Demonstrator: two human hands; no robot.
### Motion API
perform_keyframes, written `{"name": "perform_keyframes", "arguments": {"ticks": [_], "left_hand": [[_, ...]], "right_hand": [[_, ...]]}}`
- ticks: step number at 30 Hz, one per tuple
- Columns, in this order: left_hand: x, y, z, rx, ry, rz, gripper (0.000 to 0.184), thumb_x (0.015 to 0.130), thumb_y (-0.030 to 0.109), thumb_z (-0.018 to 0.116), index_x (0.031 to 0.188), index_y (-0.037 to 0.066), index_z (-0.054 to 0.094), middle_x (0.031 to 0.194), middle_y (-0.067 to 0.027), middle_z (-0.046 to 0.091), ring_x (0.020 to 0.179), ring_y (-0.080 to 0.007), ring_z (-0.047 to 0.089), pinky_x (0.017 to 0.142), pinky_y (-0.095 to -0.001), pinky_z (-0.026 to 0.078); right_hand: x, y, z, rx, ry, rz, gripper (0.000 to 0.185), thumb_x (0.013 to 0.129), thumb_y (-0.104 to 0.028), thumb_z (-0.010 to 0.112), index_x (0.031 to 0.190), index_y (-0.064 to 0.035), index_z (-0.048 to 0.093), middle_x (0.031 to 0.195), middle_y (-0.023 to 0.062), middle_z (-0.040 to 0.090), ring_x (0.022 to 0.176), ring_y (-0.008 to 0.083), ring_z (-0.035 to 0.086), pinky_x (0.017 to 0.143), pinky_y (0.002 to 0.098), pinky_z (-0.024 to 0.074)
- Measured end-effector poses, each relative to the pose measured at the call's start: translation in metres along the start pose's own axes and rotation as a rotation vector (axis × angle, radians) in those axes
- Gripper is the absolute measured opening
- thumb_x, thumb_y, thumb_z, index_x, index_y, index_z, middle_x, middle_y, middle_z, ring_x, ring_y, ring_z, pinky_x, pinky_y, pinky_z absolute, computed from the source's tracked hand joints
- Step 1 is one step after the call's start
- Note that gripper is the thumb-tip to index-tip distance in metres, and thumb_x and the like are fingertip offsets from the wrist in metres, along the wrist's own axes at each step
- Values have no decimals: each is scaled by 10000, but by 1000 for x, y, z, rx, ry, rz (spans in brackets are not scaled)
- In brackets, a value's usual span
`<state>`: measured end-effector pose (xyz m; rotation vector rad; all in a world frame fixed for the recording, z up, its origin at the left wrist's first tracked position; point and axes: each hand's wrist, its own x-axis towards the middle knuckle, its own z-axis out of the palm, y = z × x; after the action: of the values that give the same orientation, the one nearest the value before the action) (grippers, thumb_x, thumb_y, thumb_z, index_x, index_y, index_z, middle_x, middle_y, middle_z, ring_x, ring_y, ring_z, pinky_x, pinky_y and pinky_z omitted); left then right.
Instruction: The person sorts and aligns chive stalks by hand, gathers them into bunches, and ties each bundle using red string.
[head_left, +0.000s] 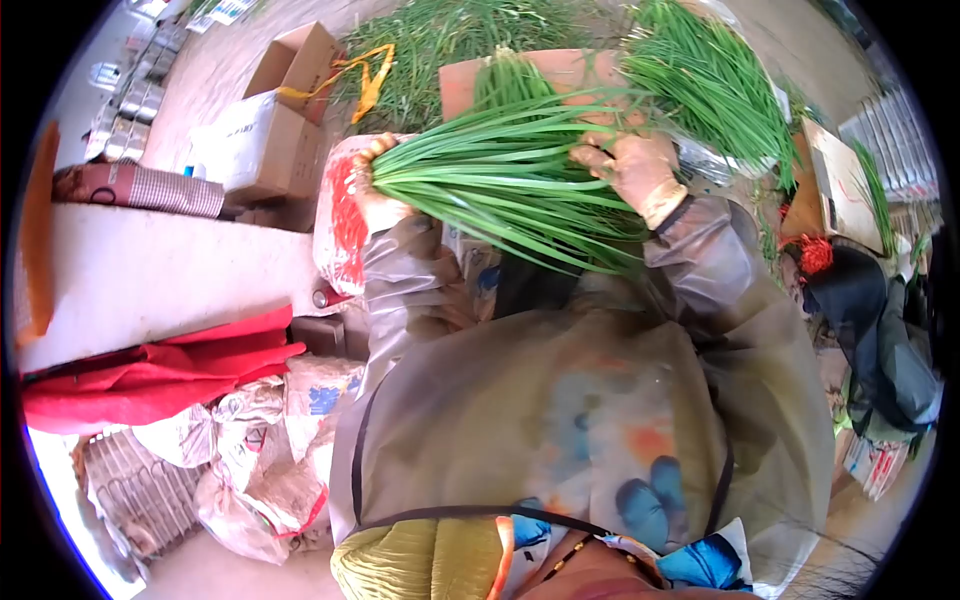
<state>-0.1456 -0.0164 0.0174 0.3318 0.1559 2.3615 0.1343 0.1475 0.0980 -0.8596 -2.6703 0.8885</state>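
Observation:
A loose bunch of long green garlic chives [500, 170] lies across in front of me, its stem ends to the left and its leaves fanning out to the right. My left hand [376, 190] is closed round the stem ends. On the other side, my right hand [635, 168], apparently gloved, has its fingers curled in at the leaves; their tips are partly hidden among the green. Just beyond, a second bunch of chives [510, 80] rests on a brown board [458, 85]. A red-and-white sack [345, 235] sits beside and under my left hand.
Heaps of chives lie on the ground ahead [440, 50] and at the right [710, 85]. An open cardboard box [270, 145] with yellow straps nearby stands at left, behind a white table [170, 265]. Red cloth [170, 370] and plastic bags [260, 470] lie lower left; dark clothing [850, 300] at right.

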Motion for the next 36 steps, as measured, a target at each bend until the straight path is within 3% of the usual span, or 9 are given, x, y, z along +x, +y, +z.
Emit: {"name": "perform_keyframes", "arguments": {"ticks": [3, 6, 9, 17, 24, 26, 31, 33, 36], "left_hand": [[-5, -11, 8, 93, 107, 147, 179, 869, 140, 440, 728, 45, 497, 780, -97, 514, 834, -252, 472, 855, -453, 398], [-14, -23, 33, 29, 179, 57, 170, 882, 156, 458, 749, 61, 506, 790, -95, 563, 844, -265, 532, 866, -462, 427], [-18, -42, 49, 63, 308, -21, 162, 874, 194, 464, 802, 67, 535, 857, -78, 570, 923, -257, 534, 885, -496, 397], [-34, -80, 62, 126, 103, -129, 139, 833, 231, 596, 878, 101, 573, 930, -60, 592, 976, -234, 542, 920, -514, 385], [-42, -96, 65, 215, 154, -173, 192, 831, 258, 599, 911, 96, 537, 912, -48, 566, 971, -237, 525, 907, -487, 397], [-44, -101, 65, 262, 121, -138, 210, 823, 269, 611, 903, 87, 541, 903, -52, 555, 961, -245, 522, 899, -439, 411], [-52, -110, 64, 144, 77, -222, 244, 845, 258, 589, 968, 58, 522, 948, -87, 560, 952, -227, 521, 857, -395, 428], [-55, -114, 58, 196, 121, -238, 255, 855, 266, 574, 976, 49, 514, 946, -93, 561, 947, -235, 521, 850, -390, 428], [-64, -117, 54, 233, 129, -250, 237, 867, 254, 557, 974, 47, 512, 937, -91, 564, 943, -235, 523, 856, -387, 425]], "right_hand": [[-13, -13, -9, -134, 138, -134, 336, 787, -403, 591, 947, -112, 637, 867, 126, 634, 812, 299, 597, 707, 394, 462], [-14, -31, -21, 80, 209, -490, 294, 721, -296, 694, 935, -102, 637, 899, 78, 629, 884, 275, 575, 769, 370, 448], [-16, -56, -11, 336, 85, -560, 355, 742, -332, 659, 977, -71, 609, 953, 77, 606, 907, 262, 554, 812, 345, 423], [-4, -69, 19, 169, 92, -209, 208, 721, -221, 628, 887, -96, 620, 736, 102, 612, 706, 279, 600, 640, 378, 468], [-3, -59, 24, -90, 197, -278, 153, 725, -232, 620, 786, -92, 620, 742, 113, 611, 708, 281, 601, 632, 371, 470], [-5, -58, 24, 239, 74, -150, 166, 716, -233, 627, 808, -97, 603, 736, 106, 603, 715, 276, 598, 644, 366, 471], [-7, -62, 29, 163, 57, -164, 311, 659, -170, 715, 908, -82, 551, 757, 56, 578, 699, 219, 571, 649, 311, 459], [-1, -59, 29, 291, -131, 46, 315, 654, -148, 724, 898, -57, 547, 744, 52, 571, 692, 184, 562, 650, 289, 455], [7, -41, 37, 410, -243, 18, 305, 647, -170, 732, 864, -37, 565, 745, 56, 585, 706, 170, 564, 659, 291, 449]]}}
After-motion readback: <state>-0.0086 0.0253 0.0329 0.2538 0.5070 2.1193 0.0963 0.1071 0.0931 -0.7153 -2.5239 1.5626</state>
